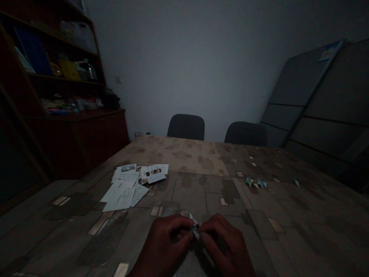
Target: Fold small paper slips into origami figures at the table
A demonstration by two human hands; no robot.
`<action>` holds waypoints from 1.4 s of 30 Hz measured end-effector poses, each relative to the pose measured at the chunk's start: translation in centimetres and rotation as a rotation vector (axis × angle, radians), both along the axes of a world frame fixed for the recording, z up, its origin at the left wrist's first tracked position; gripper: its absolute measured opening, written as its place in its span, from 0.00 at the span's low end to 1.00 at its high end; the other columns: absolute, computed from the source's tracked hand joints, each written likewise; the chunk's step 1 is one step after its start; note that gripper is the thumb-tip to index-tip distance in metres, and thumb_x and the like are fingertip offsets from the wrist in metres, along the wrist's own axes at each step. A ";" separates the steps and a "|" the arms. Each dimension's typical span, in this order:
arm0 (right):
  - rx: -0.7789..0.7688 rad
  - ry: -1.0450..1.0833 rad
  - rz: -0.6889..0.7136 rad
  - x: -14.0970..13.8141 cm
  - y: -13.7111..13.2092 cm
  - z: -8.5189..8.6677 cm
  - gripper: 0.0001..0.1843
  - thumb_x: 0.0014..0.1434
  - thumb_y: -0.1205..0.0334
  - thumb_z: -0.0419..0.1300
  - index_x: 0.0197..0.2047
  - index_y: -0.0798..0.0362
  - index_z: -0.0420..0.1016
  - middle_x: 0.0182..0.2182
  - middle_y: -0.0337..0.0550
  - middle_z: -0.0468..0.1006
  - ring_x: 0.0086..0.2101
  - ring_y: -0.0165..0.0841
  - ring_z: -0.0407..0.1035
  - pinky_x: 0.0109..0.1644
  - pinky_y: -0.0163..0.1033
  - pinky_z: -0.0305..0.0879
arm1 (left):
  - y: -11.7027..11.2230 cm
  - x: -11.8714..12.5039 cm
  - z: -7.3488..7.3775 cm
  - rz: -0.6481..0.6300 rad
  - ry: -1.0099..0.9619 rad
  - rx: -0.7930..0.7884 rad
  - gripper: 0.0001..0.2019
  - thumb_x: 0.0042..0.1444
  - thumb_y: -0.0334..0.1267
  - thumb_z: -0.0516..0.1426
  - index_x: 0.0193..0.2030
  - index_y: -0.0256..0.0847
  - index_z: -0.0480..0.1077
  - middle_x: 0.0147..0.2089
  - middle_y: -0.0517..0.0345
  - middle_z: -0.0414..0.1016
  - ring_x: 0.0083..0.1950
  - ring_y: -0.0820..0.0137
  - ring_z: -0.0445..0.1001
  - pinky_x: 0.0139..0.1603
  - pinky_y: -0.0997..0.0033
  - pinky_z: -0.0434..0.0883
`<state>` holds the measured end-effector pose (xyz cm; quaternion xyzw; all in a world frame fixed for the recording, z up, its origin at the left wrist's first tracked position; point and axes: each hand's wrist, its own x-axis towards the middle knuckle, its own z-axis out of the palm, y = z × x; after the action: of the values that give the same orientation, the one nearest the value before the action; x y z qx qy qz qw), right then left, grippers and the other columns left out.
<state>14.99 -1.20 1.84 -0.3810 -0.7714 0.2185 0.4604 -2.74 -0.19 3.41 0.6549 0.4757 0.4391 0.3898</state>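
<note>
Between my two hands, low in the middle of the head view, is a small folded piece of paper (195, 232) with a pale pointed tip sticking up. My left hand (170, 240) pinches it from the left with thumb and forefinger. From the right, my right hand (221, 242) pinches the same paper, its fingertips close to the left ones. Much of the paper is covered by fingers, and its exact shape is too dark to make out. Both hands are just above the patterned tablecloth (184, 192).
Printed paper sheets (122, 194) lie in a loose pile at left. Several small folded paper pieces (256, 182) sit at right, with a single one (296, 182) farther right. Two chairs (186, 126) stand behind the table. A dark shelf cabinet (72, 127) is at far left.
</note>
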 end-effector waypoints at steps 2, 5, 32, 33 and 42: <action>-0.226 0.093 -0.050 -0.1 0.0 -0.2 0.14 0.66 0.57 0.54 0.31 0.53 0.74 0.24 0.40 0.75 0.26 0.33 0.70 0.30 0.35 0.62 | 0.1 -0.3 0.0 0.004 0.106 0.141 0.08 0.50 0.28 0.59 0.30 0.42 0.80 0.28 0.55 0.83 0.30 0.66 0.80 0.33 0.70 0.73; -0.516 0.242 -0.047 -0.3 0.2 -0.7 0.25 0.63 0.43 0.56 0.26 0.54 0.72 0.19 0.37 0.70 0.22 0.31 0.66 0.27 0.34 0.59 | 0.1 -0.8 -0.5 -0.024 0.201 0.339 0.11 0.53 0.25 0.57 0.35 0.41 0.80 0.32 0.53 0.83 0.32 0.66 0.81 0.36 0.70 0.75; -0.809 0.519 -0.024 -1.0 1.1 -2.6 0.16 0.43 0.53 0.72 0.27 0.57 0.77 0.15 0.32 0.64 0.18 0.25 0.56 0.21 0.30 0.53 | 0.5 -0.7 -1.0 -0.103 0.171 0.295 0.13 0.51 0.23 0.59 0.38 0.42 0.81 0.33 0.55 0.83 0.33 0.67 0.80 0.35 0.70 0.73; -0.789 0.501 -0.038 -0.9 1.1 -2.5 0.14 0.45 0.55 0.71 0.27 0.57 0.77 0.15 0.31 0.63 0.18 0.25 0.55 0.22 0.30 0.52 | 0.5 -0.5 -0.9 -0.100 0.159 0.267 0.13 0.51 0.24 0.59 0.37 0.42 0.81 0.32 0.56 0.83 0.32 0.67 0.80 0.35 0.70 0.73; -0.572 0.277 -0.149 -0.8 0.6 -1.6 0.06 0.50 0.65 0.63 0.26 0.57 0.80 0.18 0.34 0.67 0.21 0.27 0.57 0.25 0.31 0.50 | 0.1 0.2 -1.0 -0.084 -0.101 -0.157 0.10 0.48 0.24 0.60 0.33 0.40 0.81 0.31 0.56 0.83 0.34 0.66 0.80 0.35 0.73 0.73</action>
<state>14.15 -0.58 0.23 -0.5169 -0.5790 0.4419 0.4498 -2.53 -0.08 2.42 0.6189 0.4605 0.4159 0.4815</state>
